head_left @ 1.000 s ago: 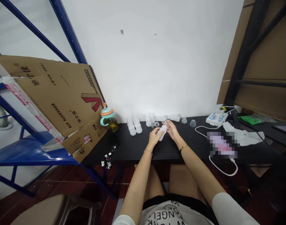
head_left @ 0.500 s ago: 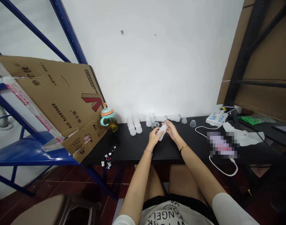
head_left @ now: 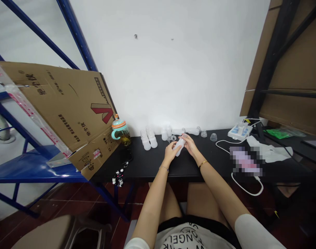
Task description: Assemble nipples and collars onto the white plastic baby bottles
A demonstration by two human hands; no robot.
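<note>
Over the black table, a small translucent white baby bottle is held tilted, its top end toward the wall. My left hand is wrapped round its body from the left. At the top end, the fingers of my right hand are closed on it and partly cover it. Two white bottles with clear tops lie side by side to the left. Behind my hands are smaller white bottles and clear rings. Clear domed caps stand to the right.
A lidded teal jug stands beside a large cardboard box on the left. A dark phone with a beaded charm lies near the front edge. On the right are a power strip, a white cable and white sheeting.
Both hands stay on the bottle in nearly the same place, with only slight finger movement at its top. The whole view has shifted very slightly.
</note>
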